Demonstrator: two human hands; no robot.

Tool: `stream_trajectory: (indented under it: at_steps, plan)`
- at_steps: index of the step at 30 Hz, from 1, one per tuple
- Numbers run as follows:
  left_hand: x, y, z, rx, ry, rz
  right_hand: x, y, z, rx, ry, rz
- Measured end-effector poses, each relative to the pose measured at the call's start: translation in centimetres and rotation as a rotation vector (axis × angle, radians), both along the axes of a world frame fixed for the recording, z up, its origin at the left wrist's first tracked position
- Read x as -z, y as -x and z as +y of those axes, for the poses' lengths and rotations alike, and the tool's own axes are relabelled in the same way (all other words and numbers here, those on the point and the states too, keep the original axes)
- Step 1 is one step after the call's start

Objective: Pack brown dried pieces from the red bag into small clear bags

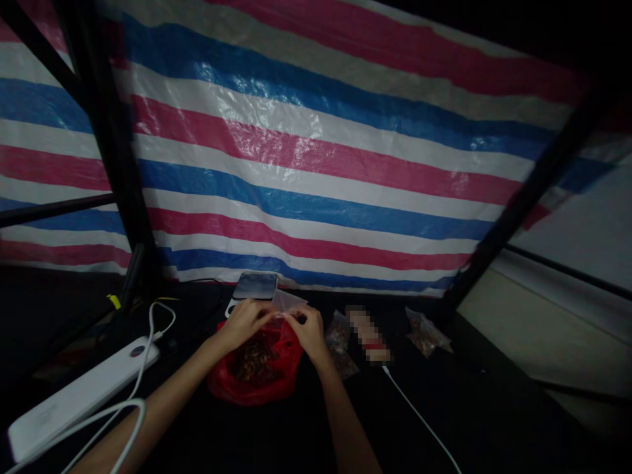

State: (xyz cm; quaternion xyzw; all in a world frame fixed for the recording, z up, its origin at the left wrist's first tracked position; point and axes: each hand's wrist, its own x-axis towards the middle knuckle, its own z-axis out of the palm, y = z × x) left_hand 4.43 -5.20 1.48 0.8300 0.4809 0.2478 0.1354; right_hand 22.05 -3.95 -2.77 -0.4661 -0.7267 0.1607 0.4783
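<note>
My left hand and my right hand come together over a red plastic bag. Both pinch the edge of a small clear plastic bag, whose upper part shows pale between and behind the fingers. Inside the open red bag lies a heap of small brown dried pieces, too dim to name. Just behind my left hand is a digital scale with a flat dark top. Close to the right of my right hand, a filled clear bag lies on the dark table.
More filled clear bags lie to the right. A blurred-out device with a white cable sits between them. At left, a white power bank has a looped cable crossing near my left forearm. A striped tarp hangs behind on dark poles.
</note>
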Motion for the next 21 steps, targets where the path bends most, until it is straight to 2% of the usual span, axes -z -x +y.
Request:
stream_trajectory:
  at_steps: [3,6,11,15,18,21]
  plan:
    - [-0.8,-0.2,0.3,0.032,0.001,-0.001,0.2,-0.2,0.1,-0.005,0.005,0.025]
    - [-1.2,-0.6,0.4,0.053,-0.027,0.050,0.3,-0.2,-0.1,0.050,-0.013,0.009]
    - [0.2,-1.4,0.6,-0.039,-0.184,0.209,0.1,-0.6,-0.2,0.081,0.019,-0.035]
    - [0.7,-2.3,0.9,-0.084,-0.158,0.261,0.2,-1.8,-0.2,0.022,0.082,0.012]
    - [0.1,-3.5,1.6,-0.042,-0.092,0.155,0.1,-3.4,0.0,-0.034,0.163,0.099]
    - [-0.5,-5.3,3.1,0.149,0.114,-0.107,-0.3,-5.5,1.0,0.002,0.225,0.143]
